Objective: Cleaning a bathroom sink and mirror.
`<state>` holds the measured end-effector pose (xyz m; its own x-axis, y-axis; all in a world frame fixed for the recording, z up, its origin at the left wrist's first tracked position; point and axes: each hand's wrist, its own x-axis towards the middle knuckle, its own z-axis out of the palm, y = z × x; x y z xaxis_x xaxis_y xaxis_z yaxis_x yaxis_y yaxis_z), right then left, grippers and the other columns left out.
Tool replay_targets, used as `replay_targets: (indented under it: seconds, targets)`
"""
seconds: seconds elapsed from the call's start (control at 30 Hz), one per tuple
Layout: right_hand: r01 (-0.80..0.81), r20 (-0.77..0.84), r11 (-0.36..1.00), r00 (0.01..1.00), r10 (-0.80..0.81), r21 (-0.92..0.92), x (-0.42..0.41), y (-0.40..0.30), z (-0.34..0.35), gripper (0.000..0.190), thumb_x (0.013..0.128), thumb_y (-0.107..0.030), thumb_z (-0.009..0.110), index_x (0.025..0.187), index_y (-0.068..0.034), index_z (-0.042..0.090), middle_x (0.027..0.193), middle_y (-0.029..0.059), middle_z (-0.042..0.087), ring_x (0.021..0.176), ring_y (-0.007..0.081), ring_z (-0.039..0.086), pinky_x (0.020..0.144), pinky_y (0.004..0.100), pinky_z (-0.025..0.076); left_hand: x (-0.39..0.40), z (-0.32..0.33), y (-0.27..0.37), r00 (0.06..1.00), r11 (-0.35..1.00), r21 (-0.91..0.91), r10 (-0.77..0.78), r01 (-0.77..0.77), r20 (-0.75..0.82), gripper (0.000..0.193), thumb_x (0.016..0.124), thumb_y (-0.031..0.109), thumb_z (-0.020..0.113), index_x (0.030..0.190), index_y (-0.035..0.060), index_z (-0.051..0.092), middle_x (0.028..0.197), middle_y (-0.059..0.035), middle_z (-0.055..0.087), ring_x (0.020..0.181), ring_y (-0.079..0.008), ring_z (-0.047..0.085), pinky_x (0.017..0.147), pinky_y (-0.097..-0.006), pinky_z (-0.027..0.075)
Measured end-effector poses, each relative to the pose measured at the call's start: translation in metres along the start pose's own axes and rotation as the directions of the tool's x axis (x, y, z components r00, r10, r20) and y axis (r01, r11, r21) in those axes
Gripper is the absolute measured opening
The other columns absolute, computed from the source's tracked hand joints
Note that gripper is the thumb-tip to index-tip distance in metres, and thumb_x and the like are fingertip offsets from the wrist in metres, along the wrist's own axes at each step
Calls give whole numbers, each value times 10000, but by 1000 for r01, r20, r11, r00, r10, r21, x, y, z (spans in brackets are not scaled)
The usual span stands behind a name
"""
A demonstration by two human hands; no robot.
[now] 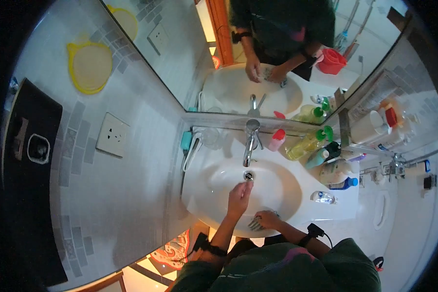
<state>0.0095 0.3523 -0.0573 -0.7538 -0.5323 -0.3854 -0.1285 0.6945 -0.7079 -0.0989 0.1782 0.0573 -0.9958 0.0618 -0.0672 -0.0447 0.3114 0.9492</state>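
Observation:
Over the white washbasin [277,179], my left hand [240,199] reaches towards the metal drain [248,176]. Its fingers are drawn together just in front of the drain. Whether they pinch something small I cannot tell. Down at the basin's near rim, my right hand [268,220] is shut on a striped cloth [256,224]. Part of the cloth shows on either side of the fingers, and the rest is hidden under the hand. Above the drain stands a chrome faucet [249,146]; no stream of water is visible from its spout.
Right of the faucet stand a red-capped pink bottle [277,140], a yellow pump bottle [306,145] and several other bottles. A crumpled tube [324,197] lies on the right counter. At the back left are a clear cup [210,138] and a white cord [192,155]. A mirror [189,73] rises behind.

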Motion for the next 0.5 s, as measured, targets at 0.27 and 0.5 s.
replay_targets:
  seconds: [0.27, 0.5]
  targets:
    - [103, -143, 121, 910, 389, 987, -14, -56, -122, 304, 966, -271, 544, 1165, -48, 602, 1099, 119, 684, 956, 259, 681, 838, 395, 542, 98, 12, 64, 984, 924, -374, -6, 72, 176, 401, 1041, 392, 485, 1105, 42, 669, 974, -34, 699, 888, -107, 636, 781, -271, 486]
    - [397, -254, -320, 878, 406, 860, 2, -105, -156, 430, 1021, -367, 478, 1294, -44, 559, 1183, 113, 669, 1092, 273, 642, 1008, 422, 470, 5, 3, -4, 711, 460, -546, -517, 700, 477, 474, 1021, 450, 496, 1308, 91, 608, 1147, -25, 698, 1047, -169, 633, 921, -333, 459]
